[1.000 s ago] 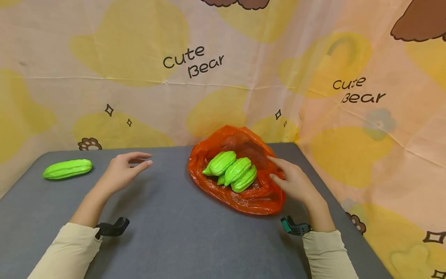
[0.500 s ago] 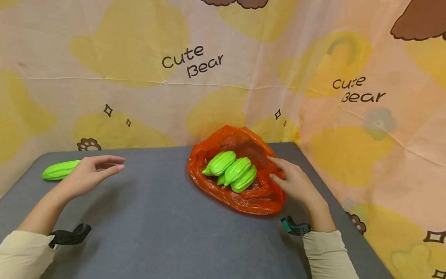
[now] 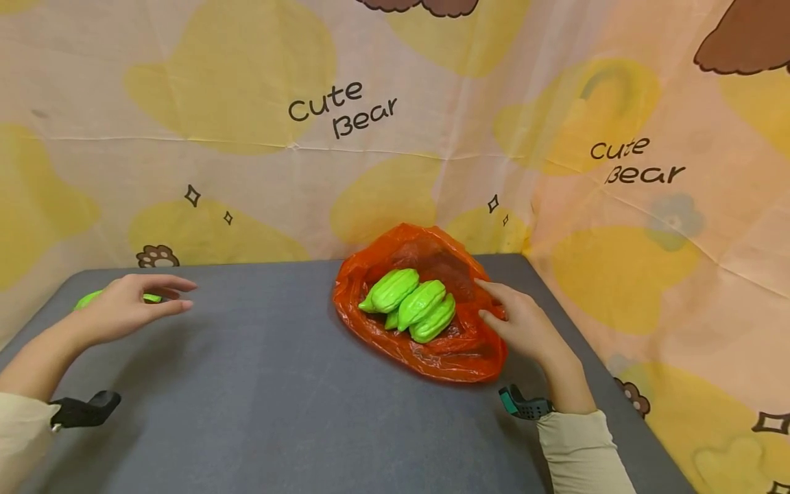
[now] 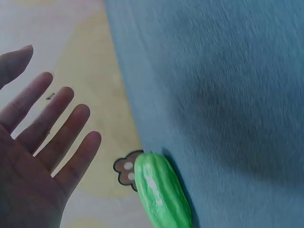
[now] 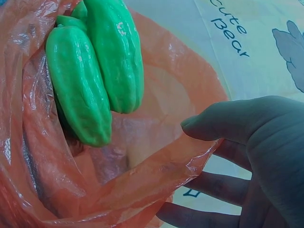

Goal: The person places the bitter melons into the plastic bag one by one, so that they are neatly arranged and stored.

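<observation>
In the head view my left hand (image 3: 120,310) hangs over the far-left part of the table, fingers extended and nothing in them. It partly hides a lone green bitter melon (image 3: 86,300). The left wrist view shows this ridged bitter melon (image 4: 160,190) lying apart from the spread fingers (image 4: 78,156). At the right, my right hand (image 3: 524,322) holds the rim of an orange-red plastic bag (image 3: 457,367). In the right wrist view its thumb lies inside the rim, the other fingers outside. Several bitter melons (image 5: 78,85) lie in the open bag.
The grey table (image 3: 296,398) stands against a yellow and pink printed cloth (image 3: 247,171) at the back and right side. A dark wrist strap (image 3: 86,409) sticks out below my left wrist, another (image 3: 524,405) below the right.
My left hand has moved left across the table and now overlaps the lone bitter melon in the head view. My right hand and the bag have stayed in place.
</observation>
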The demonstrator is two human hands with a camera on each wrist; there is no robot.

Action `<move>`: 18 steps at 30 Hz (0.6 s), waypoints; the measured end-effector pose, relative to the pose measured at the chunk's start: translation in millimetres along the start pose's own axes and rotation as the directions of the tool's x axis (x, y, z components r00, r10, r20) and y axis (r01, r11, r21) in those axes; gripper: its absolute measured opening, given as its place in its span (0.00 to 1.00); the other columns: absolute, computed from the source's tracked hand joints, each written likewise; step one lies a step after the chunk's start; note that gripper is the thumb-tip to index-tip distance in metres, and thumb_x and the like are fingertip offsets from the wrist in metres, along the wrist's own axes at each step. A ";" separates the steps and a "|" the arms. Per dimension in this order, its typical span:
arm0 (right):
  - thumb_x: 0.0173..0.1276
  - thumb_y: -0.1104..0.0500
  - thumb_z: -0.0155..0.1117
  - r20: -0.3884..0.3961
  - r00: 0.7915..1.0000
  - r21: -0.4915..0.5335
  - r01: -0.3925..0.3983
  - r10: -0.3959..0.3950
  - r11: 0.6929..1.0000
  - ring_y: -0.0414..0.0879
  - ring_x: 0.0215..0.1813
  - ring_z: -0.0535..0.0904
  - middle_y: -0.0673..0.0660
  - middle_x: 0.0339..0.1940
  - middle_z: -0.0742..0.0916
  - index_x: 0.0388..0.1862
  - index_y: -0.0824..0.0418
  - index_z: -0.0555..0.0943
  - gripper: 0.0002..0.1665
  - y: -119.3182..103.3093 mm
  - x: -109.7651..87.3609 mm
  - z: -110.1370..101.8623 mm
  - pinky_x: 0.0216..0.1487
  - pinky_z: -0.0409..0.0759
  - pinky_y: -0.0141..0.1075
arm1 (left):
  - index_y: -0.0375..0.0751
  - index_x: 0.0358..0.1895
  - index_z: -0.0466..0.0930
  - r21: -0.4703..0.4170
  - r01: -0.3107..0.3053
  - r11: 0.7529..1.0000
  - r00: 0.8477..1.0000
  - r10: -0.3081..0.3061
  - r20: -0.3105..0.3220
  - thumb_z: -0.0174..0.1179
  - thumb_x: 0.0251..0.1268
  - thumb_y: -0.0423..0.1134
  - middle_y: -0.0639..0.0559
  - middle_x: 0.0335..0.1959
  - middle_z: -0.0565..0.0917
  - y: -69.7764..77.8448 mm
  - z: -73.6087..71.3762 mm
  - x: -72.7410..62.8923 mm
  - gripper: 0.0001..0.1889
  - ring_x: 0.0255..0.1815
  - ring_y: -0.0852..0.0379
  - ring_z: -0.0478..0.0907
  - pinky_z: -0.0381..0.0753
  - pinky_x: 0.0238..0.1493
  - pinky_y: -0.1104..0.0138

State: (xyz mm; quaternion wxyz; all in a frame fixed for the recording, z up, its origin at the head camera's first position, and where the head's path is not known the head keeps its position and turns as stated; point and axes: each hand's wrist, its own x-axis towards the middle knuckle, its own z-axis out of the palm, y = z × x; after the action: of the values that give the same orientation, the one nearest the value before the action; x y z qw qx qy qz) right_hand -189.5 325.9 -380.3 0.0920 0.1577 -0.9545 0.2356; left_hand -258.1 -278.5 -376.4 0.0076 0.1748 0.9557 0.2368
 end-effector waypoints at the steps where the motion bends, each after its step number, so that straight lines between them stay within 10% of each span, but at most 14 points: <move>1: 0.71 0.62 0.64 0.000 1.000 -0.001 -0.001 0.001 1.000 0.63 0.60 0.82 0.65 0.69 0.80 0.74 0.63 0.71 0.33 0.1 0.0 -0.3 0.60 0.80 0.59 | 0.46 0.61 0.82 0.014 0.004 1.000 1.000 -0.004 0.004 0.65 0.68 0.52 0.38 0.53 0.87 -1.7 -1.1 1.1 0.23 0.47 0.65 0.83 0.78 0.37 0.67; 5: 0.71 0.62 0.64 0.000 1.000 -0.004 -0.007 0.007 1.000 0.63 0.60 0.82 0.65 0.69 0.80 0.74 0.62 0.71 0.33 1.1 -0.1 -1.1 0.60 0.81 0.59 | 0.42 0.62 0.81 0.047 0.021 0.999 0.999 -0.022 0.024 0.64 0.68 0.53 0.33 0.53 0.86 -8.9 -5.2 4.7 0.25 0.52 0.34 0.83 0.80 0.39 0.58; 18: 0.71 0.63 0.65 -0.020 1.000 0.010 0.000 0.000 1.000 0.61 0.60 0.83 0.63 0.68 0.81 0.74 0.62 0.71 0.33 2.9 -0.8 1.7 0.59 0.82 0.57 | 0.32 0.60 0.80 0.177 0.064 0.982 0.997 -0.071 0.032 0.63 0.69 0.54 0.22 0.56 0.80 -35.4 -22.4 16.7 0.29 0.52 0.27 0.81 0.80 0.43 0.38</move>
State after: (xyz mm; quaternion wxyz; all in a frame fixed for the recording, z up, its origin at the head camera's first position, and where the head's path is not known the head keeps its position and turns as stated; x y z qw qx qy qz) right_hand -189.9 327.7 -383.2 0.1010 0.1558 -0.9524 0.2417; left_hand -287.6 -312.2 -371.4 0.0183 0.1467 0.9779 0.1478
